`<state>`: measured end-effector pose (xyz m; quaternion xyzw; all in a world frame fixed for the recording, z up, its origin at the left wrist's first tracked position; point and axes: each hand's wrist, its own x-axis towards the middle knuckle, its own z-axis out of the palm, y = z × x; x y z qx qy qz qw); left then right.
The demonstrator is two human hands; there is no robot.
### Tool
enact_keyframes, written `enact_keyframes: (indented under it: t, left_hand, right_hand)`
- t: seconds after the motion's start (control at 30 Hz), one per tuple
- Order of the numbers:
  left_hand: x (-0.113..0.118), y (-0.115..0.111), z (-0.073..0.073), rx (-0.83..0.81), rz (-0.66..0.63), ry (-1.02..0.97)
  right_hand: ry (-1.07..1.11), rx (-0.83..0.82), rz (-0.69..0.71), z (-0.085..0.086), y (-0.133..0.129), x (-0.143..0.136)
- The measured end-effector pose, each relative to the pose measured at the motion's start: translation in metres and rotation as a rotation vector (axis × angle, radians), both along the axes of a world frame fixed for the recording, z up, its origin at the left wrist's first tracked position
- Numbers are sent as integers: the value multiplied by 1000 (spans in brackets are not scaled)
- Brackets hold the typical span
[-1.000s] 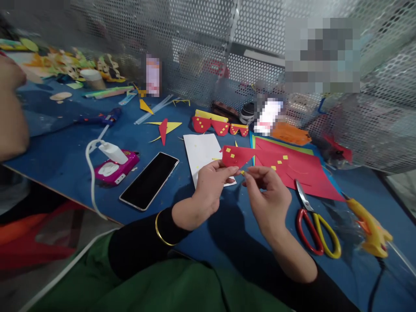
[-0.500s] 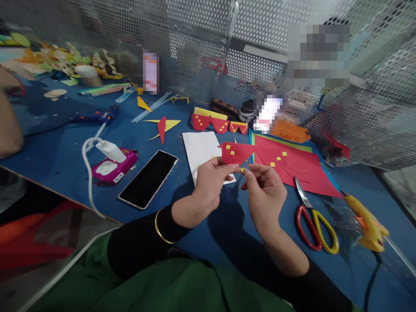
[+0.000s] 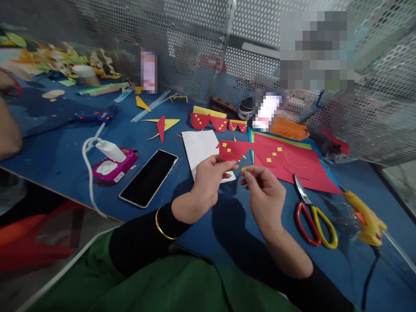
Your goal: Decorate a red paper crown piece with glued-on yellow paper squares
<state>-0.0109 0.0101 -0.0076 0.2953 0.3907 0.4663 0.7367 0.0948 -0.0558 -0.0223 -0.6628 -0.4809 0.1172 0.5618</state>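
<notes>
And here's the red paper cutout (image 3: 238, 149), up over the table (image 3: 195, 242), clamped between the left hand's (image 3: 208, 180) thumb and fingers! The right hand (image 3: 268, 190) pinches 1 tiny yellow piece (image 3: 243, 169) just below it; scissors (image 3: 303, 193) lie beyond, to the right.

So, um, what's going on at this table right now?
Someone's doing paper craft by hand. Their left hand holds a red paper cutout dotted with yellow squares. Their right hand pinches a small yellow piece, just apart from the cutout. Scissors and a yellow glue gun lie to the right, a dark-screened phone to the left.
</notes>
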Motion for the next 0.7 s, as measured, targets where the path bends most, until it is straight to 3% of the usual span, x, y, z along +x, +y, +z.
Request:
enact_keyframes:
  t: [0.1, 0.33, 0.7]
  left_hand:
    - [0, 0, -1, -1, -29, 16]
    - [1, -4, -1, 21, -107, 30]
    - [0, -6, -1, 72, -128, 67]
  right_hand:
    - [-51, 16, 3, 8, -5, 3]
    - [-524, 43, -117, 22, -2, 13]
    - [-478, 4, -54, 23, 7, 13]
